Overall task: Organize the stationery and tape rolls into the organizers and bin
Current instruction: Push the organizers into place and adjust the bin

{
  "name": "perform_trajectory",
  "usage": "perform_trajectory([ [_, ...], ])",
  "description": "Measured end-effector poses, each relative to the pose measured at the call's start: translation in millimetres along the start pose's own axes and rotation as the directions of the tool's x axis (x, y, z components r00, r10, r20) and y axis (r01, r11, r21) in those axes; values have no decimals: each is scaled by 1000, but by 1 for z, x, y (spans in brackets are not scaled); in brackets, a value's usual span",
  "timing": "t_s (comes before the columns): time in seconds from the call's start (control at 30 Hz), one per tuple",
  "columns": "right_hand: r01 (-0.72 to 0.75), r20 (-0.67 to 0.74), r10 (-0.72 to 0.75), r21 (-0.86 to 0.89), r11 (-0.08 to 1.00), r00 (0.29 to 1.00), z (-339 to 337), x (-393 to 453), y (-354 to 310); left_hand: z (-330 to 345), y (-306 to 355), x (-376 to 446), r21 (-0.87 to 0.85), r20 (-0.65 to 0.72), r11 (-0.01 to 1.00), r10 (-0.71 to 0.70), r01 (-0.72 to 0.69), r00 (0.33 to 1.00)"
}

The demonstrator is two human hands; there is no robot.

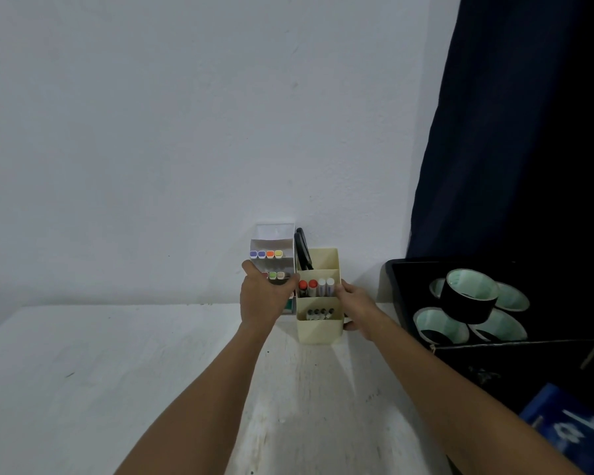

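Two tiered organizers stand against the wall at the back of the white table. The white organizer [275,236] holds rows of coloured markers [266,254]. My left hand [263,298] grips its front and covers the lower tiers. Beside it, the cream organizer [319,332] holds black scissors [303,250] at the back, red and white markers [316,286] in the middle and small dark-capped items in front. My right hand [355,305] grips its right side. A black bin [396,289] to the right holds several black tape rolls [468,296].
The white table [151,371] stretches left and toward me. A dark curtain [511,132] hangs at the right above the bin. A blue object [563,426] with white marks lies at the lower right, next to a black surface.
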State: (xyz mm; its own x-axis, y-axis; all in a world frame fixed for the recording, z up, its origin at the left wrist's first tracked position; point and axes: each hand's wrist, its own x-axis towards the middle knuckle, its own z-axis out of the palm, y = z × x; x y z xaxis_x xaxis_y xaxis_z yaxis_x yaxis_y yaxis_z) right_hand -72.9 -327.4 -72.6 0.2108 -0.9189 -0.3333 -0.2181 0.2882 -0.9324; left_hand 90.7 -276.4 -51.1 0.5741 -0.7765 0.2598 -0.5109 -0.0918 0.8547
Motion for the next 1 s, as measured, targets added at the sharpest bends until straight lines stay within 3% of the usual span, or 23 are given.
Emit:
perform_trajectory([
  [0.2, 38, -5, -38, -50, 998, 999, -4, -10, 3, -9, 2, 1, 34, 114, 998, -64, 61, 991],
  [0.3, 112, -35, -122, -217, 970, 992, -13, -20, -4, -25, 8, 2, 105, 168, 990, -108, 91, 980],
  [0.37, 190, -61, -221, -329, 925, 973, -23, -29, -12, -36, 21, -7, 120, 116, 990, -89, 75, 989],
  [0.5, 345, -83, -419, -437, 831, 904, -58, -65, -31, -37, 67, -46, 191, 42, 968, 159, -164, 986],
  [0.63, 390, -143, -529, -522, 759, 837, -106, -103, -28, -4, 110, -93, 115, 141, 939, 308, -324, 941],
  [0.9, 154, -285, -478, -708, 690, 830, -221, -177, 42, 68, 125, -184, 195, 517, 920, 199, -341, 832],
  [1.0, -89, -394, -465, -829, 552, 793, -260, -198, 83, 80, 112, -214, 289, 573, 907, 94, -307, 814],
])
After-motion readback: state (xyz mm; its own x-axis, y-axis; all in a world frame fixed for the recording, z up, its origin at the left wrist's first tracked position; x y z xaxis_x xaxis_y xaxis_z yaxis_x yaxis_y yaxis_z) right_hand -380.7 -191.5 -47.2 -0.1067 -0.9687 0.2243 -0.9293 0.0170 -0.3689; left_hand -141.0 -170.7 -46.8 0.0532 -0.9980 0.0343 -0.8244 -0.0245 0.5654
